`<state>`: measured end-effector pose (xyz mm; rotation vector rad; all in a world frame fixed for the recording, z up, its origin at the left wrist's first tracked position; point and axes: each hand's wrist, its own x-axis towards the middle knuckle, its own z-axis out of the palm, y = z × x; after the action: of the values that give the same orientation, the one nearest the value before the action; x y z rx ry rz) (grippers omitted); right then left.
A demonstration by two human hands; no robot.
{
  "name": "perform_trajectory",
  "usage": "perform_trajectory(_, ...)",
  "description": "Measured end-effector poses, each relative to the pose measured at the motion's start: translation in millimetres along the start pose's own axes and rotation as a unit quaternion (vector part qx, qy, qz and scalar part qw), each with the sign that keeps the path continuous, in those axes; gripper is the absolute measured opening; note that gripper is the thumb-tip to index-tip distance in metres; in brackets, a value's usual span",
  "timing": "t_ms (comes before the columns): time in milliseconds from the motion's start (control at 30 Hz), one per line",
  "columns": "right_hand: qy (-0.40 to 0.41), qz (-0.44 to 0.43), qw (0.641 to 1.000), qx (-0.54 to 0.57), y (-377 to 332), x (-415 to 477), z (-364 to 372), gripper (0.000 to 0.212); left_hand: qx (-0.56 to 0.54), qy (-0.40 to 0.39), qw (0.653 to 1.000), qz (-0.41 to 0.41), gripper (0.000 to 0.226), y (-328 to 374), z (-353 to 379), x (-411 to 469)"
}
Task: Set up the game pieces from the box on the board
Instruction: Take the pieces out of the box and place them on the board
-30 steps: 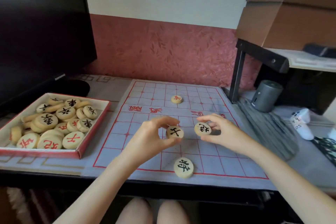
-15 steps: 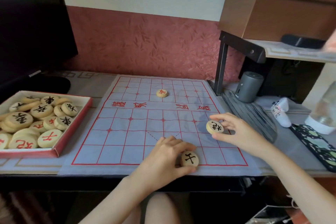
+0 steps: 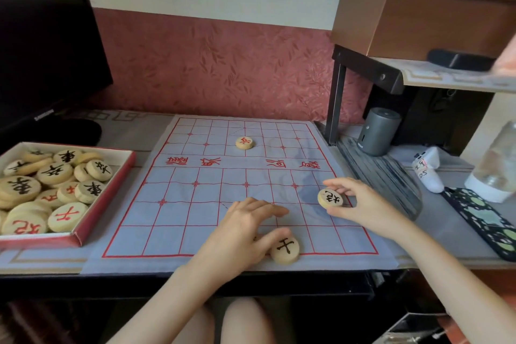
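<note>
A cloth board (image 3: 195, 204) with a red grid lies on the desk. A red-marked piece (image 3: 244, 143) sits on its far half. My left hand (image 3: 243, 234) lies low over the near edge with its fingers spread. Its thumb touches a black-marked piece (image 3: 285, 250) lying flat on the front line. My right hand (image 3: 363, 207) pinches another black-marked piece (image 3: 331, 198), tilted, just above the board's right side. At the left, the red-walled box (image 3: 92, 220) holds several pieces with black and red marks.
A dark monitor (image 3: 42, 36) stands behind the box. Right of the board are a grey mat (image 3: 382, 176), a grey cylinder (image 3: 378, 131), a white labelled object (image 3: 427, 173), a clear bottle (image 3: 497, 165) and a patterned case (image 3: 485, 220). A shelf carries a brown box (image 3: 418, 8).
My left hand brought its piece down to the board's front line and spread its fingers. My right hand carried its piece to the right. The view swung right.
</note>
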<state>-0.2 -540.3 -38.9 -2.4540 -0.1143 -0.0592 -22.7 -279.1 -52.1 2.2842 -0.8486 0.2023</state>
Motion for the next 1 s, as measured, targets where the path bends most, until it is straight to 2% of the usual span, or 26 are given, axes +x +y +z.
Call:
perform_trajectory(100, -0.008, 0.006, 1.000, 0.003, 3, 4, 6, 0.053, -0.022, 0.017, 0.999, -0.017, 0.030, 1, -9, 3)
perform_trajectory(167, -0.014, 0.009, 1.000, 0.005, 3, 5, 8, 0.051, -0.021, 0.025, 0.999, -0.020, 0.026, 0, -12, 4)
perform_trajectory(333, -0.015, 0.000, 1.000, -0.017, -5, 3, 6, 0.053, -0.029, 0.030, 0.999, -0.031, 0.024, -9, -15, 5)
perform_trajectory(500, -0.007, -0.032, 0.999, 0.009, -31, 9, 9, 0.046, -0.027, 0.057, 0.997, -0.050, 0.024, -22, -22, 5)
perform_trajectory(1000, -0.112, -0.152, 0.981, 0.051, -153, 65, 92, 0.040, 0.076, 0.186, 0.963, -0.178, 0.028, -97, -129, -50)
